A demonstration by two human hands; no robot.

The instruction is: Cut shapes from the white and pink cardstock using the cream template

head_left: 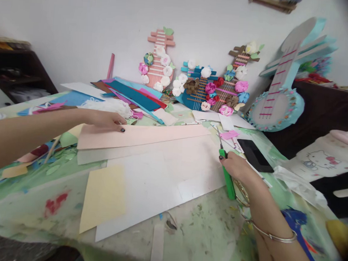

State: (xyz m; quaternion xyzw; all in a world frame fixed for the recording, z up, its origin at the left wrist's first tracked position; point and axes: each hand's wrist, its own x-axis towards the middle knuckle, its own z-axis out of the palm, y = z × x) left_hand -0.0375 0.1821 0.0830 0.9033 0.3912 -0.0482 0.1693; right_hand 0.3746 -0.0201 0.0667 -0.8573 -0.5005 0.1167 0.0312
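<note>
Green plastic shows through the right hand (pixel 236 168) at centre right of the frame: it is closed around a green-handled craft knife (pixel 227 174), blade tip aimed at the end of a long pale pink paper strip (pixel 140 137). The left hand (pixel 106 119), left of centre, lies flat with fingers spread, pressing that strip onto a large white card sheet (pixel 155 185) on the paint-stained worktop (pixel 203 228). If the pressing hand lifts, the strip could skew and the cut run crooked, I judge; the black phone (pixel 254 155) just beside the blade could get nicked. No containers are visible.
</note>
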